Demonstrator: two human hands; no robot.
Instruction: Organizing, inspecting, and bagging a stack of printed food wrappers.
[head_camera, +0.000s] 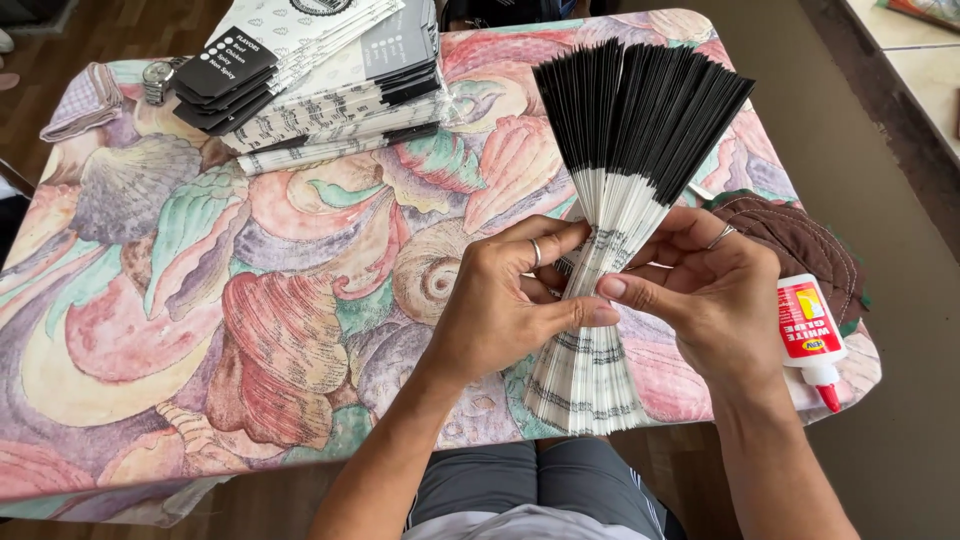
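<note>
A thick bundle of folded paper strips, white with black upper ends, fans out above the table at centre right. My left hand grips the bundle's narrow middle from the left, thumb pressed across the front. From the right, my right hand pinches the same waist, fingers curled behind the strips. The bundle's lower end spreads out toward the table's near edge. Rings show on both hands.
A stack of flattened printed paper packages lies at the back left of the shell-patterned tablecloth. A white glue bottle with a red cap lies at the right edge beside a brown quilted cloth. A folded cloth sits far left.
</note>
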